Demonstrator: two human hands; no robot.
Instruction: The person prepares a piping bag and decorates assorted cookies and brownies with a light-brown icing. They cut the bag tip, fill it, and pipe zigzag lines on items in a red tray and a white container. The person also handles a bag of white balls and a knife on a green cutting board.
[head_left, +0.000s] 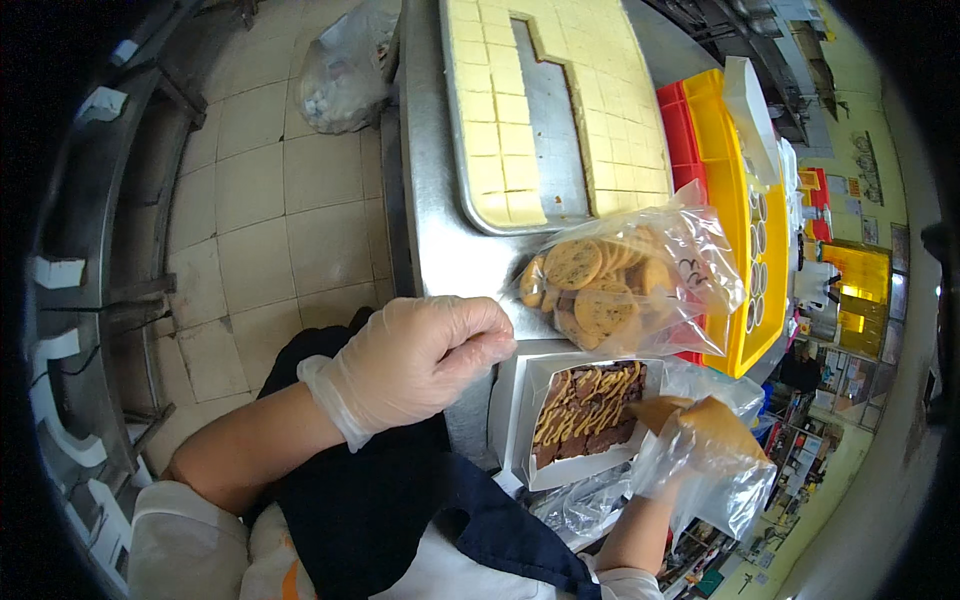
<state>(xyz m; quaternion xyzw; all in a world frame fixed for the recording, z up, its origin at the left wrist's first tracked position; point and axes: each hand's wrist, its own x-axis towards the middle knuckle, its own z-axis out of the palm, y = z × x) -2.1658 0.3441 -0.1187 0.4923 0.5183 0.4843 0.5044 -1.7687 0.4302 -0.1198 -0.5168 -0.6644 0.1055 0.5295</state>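
My left hand (420, 364), in a clear disposable glove, is closed beside a white open box (502, 420), its thumb against the curled fingers. Nothing shows inside it. The box holds chocolate brownies (589, 409) striped with tan drizzle. Over the box's far side, my right hand (664, 454) grips what appears to be a clear plastic piping bag (724, 480) with tan-brown filling. That bag's narrow end points at the brownies, and its plastic covers part of the hand. Past the box, a clear bag of round speckled cookies (600, 285) lies on the steel table (442, 255).
Ahead, a metal tray (480, 229) holds yellow cake cut into squares, with a bare strip. Yellow (727, 345) and red (682, 142) crates border it on the right. Clear plastic (585, 499) lies near the box. A filled bag (345, 82) stands on the tiled floor.
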